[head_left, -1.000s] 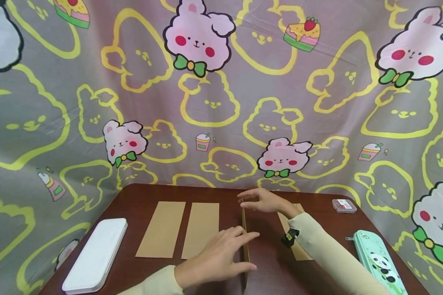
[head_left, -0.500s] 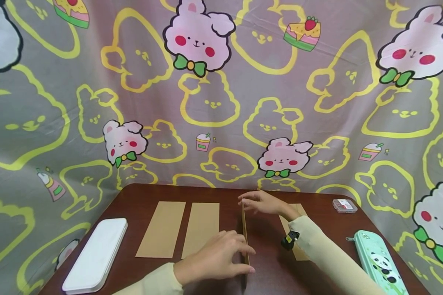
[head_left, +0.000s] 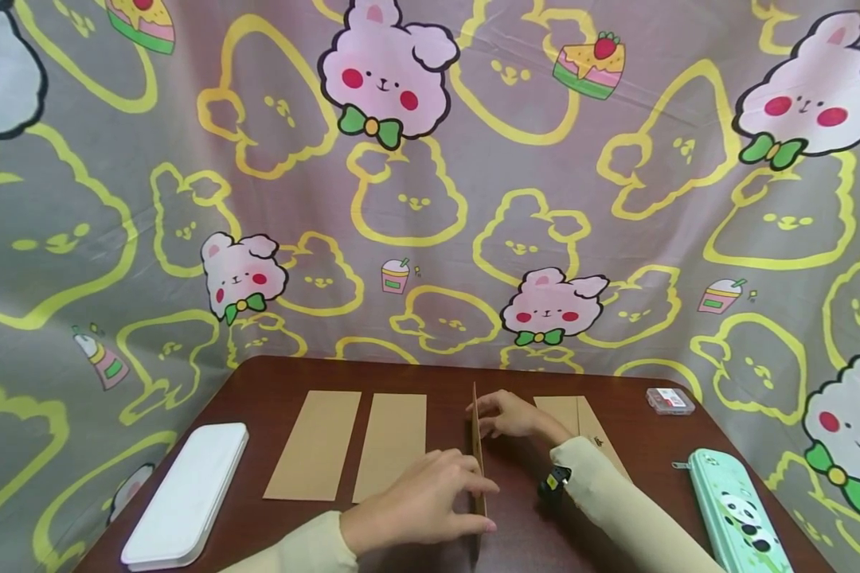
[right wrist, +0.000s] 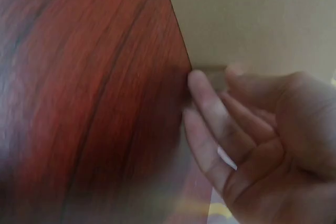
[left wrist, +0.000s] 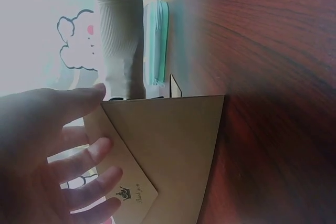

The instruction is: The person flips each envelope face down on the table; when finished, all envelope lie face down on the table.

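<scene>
A brown kraft-paper envelope stands on its long edge at mid-table, seen nearly edge-on in the head view. Its pointed flap, with a small crown print, faces my left hand in the left wrist view. That hand holds the near end, thumb at the near edge and other fingers along the flap side. At the far end, my right hand grips low; in the right wrist view its bent fingers reach round the edge by the tabletop, with the thumb on the plain face.
Two brown envelopes lie flat to the left. Another envelope lies right, partly under the right sleeve. A white case sits at far left. On the right are a mint panda pencil case and a small clear box.
My right hand has slid down the standing envelope's far end, from its top corner toward the table. My left index finger has bent inward and the hand stays at the near end.
</scene>
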The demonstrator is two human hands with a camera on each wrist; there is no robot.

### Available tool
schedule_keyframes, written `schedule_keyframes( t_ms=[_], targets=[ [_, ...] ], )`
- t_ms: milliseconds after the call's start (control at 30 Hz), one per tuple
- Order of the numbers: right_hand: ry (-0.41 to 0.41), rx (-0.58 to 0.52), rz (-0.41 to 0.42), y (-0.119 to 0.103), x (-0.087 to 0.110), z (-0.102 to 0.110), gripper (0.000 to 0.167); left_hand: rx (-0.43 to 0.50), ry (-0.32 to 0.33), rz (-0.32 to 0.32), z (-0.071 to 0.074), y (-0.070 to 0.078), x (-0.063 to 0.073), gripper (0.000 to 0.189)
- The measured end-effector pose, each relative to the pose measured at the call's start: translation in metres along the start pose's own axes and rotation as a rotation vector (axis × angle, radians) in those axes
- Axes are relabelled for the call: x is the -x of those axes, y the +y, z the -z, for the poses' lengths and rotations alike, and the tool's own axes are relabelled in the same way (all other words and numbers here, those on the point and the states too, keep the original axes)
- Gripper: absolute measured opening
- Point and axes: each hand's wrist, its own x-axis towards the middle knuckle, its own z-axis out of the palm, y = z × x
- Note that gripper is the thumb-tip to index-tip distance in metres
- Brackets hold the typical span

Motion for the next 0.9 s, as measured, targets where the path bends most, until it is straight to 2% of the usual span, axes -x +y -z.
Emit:
schedule_keyframes(
  t_ms=[300, 433, 567, 733, 900],
  targets=[
    [0.073, 0.109, -0.034, 0.001, 0.0, -0.005, 0.02, -0.01, 0.022, -0.002, -0.001, -0.001, 0.002, 0.035],
    [0.063, 0.099, -0.037, -0.003, 0.004, 0.007, 0.016, 0.016, 0.048, 0.021, 0.004, -0.004, 0.003, 0.034],
    [0.072, 0.067, -0.056, -0.006, 0.01, 0.027, 0.02, 0.053, 0.065, 0.06, 0.011, -0.011, 0.005, 0.037],
    [0.146, 0.033, -0.113, -0.011, 0.017, 0.05, 0.026, 0.062, 0.037, 0.125, 0.018, -0.021, 0.01, 0.043],
    [0.228, 0.028, -0.156, -0.016, 0.021, 0.063, 0.022, -0.029, -0.027, 0.143, 0.015, -0.027, 0.013, 0.044]
  ],
)
